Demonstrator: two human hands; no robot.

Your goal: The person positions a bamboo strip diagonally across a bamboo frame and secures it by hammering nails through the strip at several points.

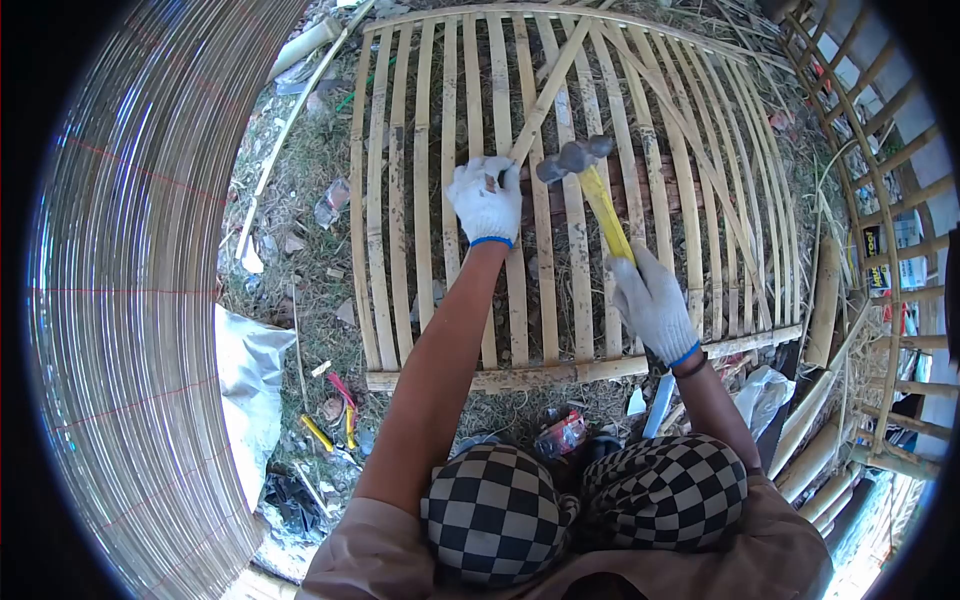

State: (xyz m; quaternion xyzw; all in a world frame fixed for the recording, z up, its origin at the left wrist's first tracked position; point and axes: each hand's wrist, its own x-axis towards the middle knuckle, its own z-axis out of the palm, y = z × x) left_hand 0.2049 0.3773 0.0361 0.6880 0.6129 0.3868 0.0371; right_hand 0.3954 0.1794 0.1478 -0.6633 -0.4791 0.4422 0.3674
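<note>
A panel of pale bamboo slats (580,275) lies across the ground before me, held by cross-pieces at its near and far ends. My left hand (487,203), in a white knitted glove with a blue cuff, is closed on the slats left of centre. Its fingertips are right at the lower end of a diagonal bamboo strip (552,88). In my right hand (652,303), gloved the same way, is a hammer with a yellow handle (606,215). The hammer's grey metal head (574,158) is raised over the panel, to the right of my left hand.
A rolled-down blind of thin sticks (140,300) stands along the left. On the right is a bamboo lattice (868,220), with bamboo poles (825,300) near it. A white sheet (248,385), a plastic bottle (562,433) and scraps litter the grassy ground. My checked knees (495,510) are close to the panel.
</note>
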